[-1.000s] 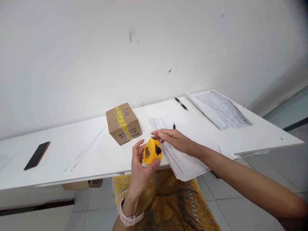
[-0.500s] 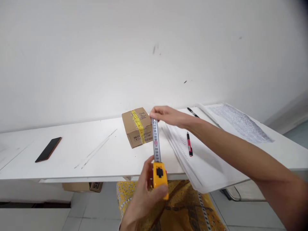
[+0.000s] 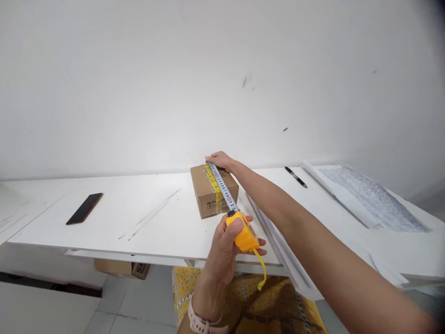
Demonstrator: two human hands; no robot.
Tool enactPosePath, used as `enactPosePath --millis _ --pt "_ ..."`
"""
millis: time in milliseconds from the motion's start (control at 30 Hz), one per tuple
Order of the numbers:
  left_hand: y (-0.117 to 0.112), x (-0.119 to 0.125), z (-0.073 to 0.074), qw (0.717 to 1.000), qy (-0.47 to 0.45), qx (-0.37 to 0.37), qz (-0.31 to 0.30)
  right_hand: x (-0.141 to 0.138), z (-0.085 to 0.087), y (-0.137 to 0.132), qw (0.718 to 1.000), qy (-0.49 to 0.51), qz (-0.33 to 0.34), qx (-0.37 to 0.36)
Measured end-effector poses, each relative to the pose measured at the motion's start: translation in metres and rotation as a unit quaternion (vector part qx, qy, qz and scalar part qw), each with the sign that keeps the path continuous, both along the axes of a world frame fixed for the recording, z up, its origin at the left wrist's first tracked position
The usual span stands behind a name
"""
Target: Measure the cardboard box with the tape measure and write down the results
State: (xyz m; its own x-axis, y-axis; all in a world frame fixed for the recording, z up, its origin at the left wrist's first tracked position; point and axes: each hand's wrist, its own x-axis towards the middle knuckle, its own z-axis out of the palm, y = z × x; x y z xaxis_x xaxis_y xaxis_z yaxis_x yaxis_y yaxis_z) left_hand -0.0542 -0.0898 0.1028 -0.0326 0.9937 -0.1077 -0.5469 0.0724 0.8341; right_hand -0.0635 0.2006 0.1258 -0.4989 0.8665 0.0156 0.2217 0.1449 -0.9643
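Note:
My left hand (image 3: 225, 248) is closed around a yellow tape measure case (image 3: 242, 233) just in front of a small cardboard box (image 3: 207, 197) that has yellow tape over its top. The white measuring blade (image 3: 223, 187) runs from the case across the top of the box to its far edge. There my right hand (image 3: 219, 161) pinches the end of the blade against the box's back top edge. The box stands on a white table (image 3: 114, 208).
A dark phone (image 3: 84, 208) lies at the table's left. A stack of printed papers (image 3: 368, 197) and a black pen (image 3: 296, 176) lie to the right. More sheets (image 3: 278, 246) hang over the front edge under my right arm. A white wall stands behind; a cardboard box (image 3: 120, 267) sits under the table.
The blade has been drawn out of the case. My right hand carried its end to the box's far edge, and my left hand brought the case up to the box's near side.

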Motion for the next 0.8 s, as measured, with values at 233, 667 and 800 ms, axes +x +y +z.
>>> enactPosePath --millis 233,667,800 --pt "-0.011 0.010 -0.005 0.999 -0.034 -0.029 -0.003 0.007 -0.014 -0.001 0.998 0.037 0.044 -0.037" --pt "-0.007 0.012 -0.004 0.998 -0.039 -0.038 0.038 0.012 -0.014 -0.014 0.999 0.042 0.034 -0.004" --pt "-0.015 -0.012 0.000 0.999 0.002 -0.046 0.026 0.027 0.004 -0.009 0.999 0.038 0.011 0.035"
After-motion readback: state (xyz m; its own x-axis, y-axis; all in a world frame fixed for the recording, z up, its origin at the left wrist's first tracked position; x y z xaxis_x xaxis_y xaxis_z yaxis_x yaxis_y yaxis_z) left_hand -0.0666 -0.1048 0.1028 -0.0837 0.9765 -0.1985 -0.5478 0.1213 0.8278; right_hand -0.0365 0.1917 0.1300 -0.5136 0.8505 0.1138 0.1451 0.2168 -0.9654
